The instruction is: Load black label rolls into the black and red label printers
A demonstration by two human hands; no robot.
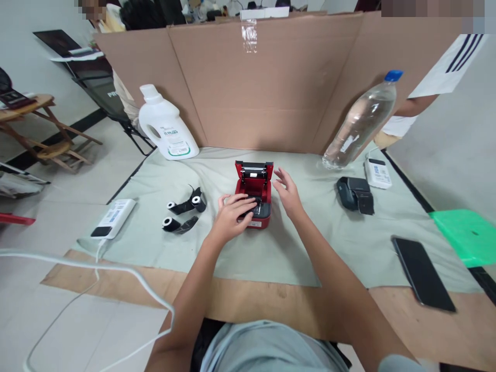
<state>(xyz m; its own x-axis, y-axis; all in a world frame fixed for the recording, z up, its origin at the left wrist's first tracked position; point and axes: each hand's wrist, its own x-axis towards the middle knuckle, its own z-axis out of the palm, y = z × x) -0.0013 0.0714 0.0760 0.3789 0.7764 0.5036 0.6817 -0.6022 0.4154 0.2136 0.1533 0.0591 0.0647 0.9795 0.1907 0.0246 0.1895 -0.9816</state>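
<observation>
A small red and black printer (pixel 264 209) stands on the cloth in front of me with its lid raised. My left hand (pixel 232 214) lies over the printer's left front, fingers stretched across its black part and covering some of it. To the right of the raised lid is my right hand (pixel 287 194), fingers apart and holding nothing; whether a fingertip touches the lid I cannot tell. Left of the printer are a few small black rolls (pixel 181 208) with loose strips, one roll (pixel 170 224) nearest me.
A cardboard wall (pixel 267 82) closes the back. Before it stand a white jug (pixel 168 126) and a clear bottle (pixel 360 126). Around lie a black device (pixel 354 194), a phone (pixel 423 273), and white power banks (pixel 113 219) (pixel 377 173). A white cable (pixel 127 267) crosses front left. A person's sleeve (pixel 447 64) shows right.
</observation>
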